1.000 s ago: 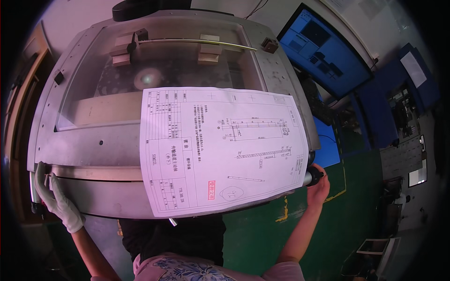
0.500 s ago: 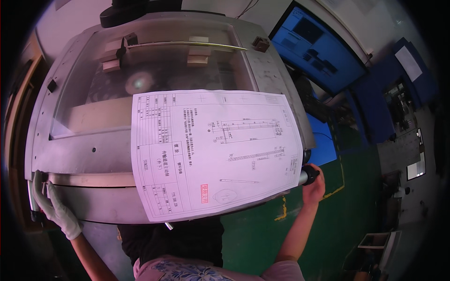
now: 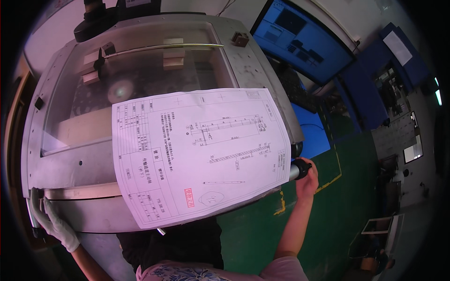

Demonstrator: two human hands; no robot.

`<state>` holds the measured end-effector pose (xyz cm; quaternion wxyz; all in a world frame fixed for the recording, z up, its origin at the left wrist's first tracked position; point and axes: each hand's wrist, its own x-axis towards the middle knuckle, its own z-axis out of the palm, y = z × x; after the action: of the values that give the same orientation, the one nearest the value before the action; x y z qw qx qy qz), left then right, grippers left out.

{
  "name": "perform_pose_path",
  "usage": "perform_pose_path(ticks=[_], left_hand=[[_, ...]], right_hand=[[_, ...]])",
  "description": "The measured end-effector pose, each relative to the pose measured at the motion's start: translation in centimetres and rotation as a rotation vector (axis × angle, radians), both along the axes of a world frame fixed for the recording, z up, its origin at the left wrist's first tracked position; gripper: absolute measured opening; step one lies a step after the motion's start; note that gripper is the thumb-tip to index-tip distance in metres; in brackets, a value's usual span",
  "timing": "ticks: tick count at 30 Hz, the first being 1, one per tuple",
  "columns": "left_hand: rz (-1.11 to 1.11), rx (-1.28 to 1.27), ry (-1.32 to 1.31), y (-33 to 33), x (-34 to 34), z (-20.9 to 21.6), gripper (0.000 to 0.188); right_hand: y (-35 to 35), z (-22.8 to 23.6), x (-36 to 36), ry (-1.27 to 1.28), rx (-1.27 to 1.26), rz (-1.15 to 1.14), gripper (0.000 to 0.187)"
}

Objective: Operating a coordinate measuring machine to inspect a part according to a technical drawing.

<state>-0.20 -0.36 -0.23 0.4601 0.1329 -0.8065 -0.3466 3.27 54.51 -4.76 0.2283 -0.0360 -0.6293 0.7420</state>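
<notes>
My right hand [image 3: 307, 181], bare, is closed around a black knob [image 3: 300, 168] on a metal shaft at the machine's right front side. My left hand [image 3: 58, 228], in a white glove, lies at the left front corner with its fingers stretched along the edge, beside a metal rod with a black end. Between the hands, a large printed technical drawing [image 3: 201, 154] with a red stamp covers the front of the metal stage [image 3: 93, 180]. Behind it, a thin metal shaft [image 3: 164, 45] lies across two pale blocks on the glass plate [image 3: 75, 110], above a round light spot.
A black column part [image 3: 96, 25] stands over the stage's back left. At the right are a lit monitor [image 3: 304, 40], a dark keyboard [image 3: 294, 89] and a blue surface [image 3: 311, 136]. Green floor [image 3: 262, 234] with yellow marking lies beyond my right arm. A wooden frame [image 3: 21, 93] borders the left.
My view has shifted, so the stage, paper and monitor appear farther left and slightly turned. The monitor picture differs a little. Both hands stay at their places; the right keeps its grip on the knob.
</notes>
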Motion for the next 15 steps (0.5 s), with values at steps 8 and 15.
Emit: perform_pose_path(ticks=[8, 15], left_hand=[[0.019, 0.001, 0.001, -0.35, 0.12, 0.0, 0.034], [0.027, 0.03, -0.033, 0.46, -0.03, 0.29, 0.034]], right_hand=[[-0.36, 0.0, -0.26, 0.009, -0.033, -0.008, 0.043], [-0.13, -0.17, 0.14, 0.0, -0.002, -0.009, 0.045]])
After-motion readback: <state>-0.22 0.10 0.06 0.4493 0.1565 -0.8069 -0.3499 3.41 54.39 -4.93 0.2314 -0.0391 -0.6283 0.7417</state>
